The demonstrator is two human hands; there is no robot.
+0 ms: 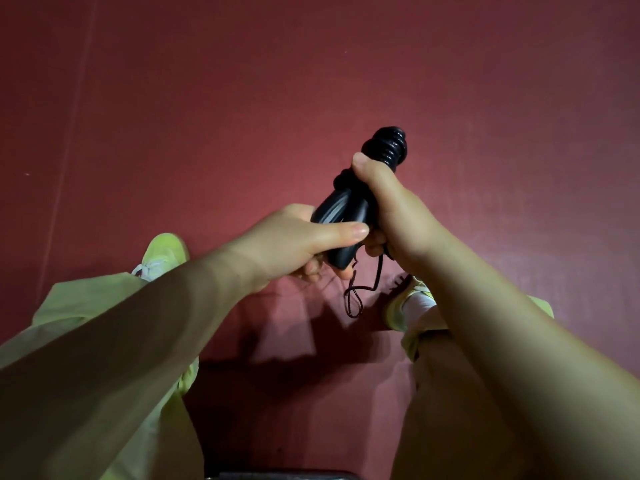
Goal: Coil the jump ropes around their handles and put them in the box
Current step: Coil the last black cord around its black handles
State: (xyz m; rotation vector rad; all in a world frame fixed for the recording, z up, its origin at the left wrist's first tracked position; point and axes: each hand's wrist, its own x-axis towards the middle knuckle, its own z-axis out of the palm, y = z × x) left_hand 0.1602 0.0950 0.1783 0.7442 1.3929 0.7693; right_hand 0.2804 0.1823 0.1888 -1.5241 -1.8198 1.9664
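Centre of frame: both hands hold black jump rope bundle (349, 209) above red floor (311, 81). Right hand (388, 209) wraps bundle's middle, grip closed around it, thumb pointing up toward coiled rope (386, 147) at top. Left hand (304, 240) clasps paired handles (343, 216) at lower end, thumb laid across them, grip closed. Thin dark cord (356, 296) dangles in loop below hands. Lime-green shoes (166, 251) and trouser legs (86, 296) at lower left and lower right.

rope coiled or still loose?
Mostly coiled: black rope wraps the handles above the right hand; a thin cord dangles below.
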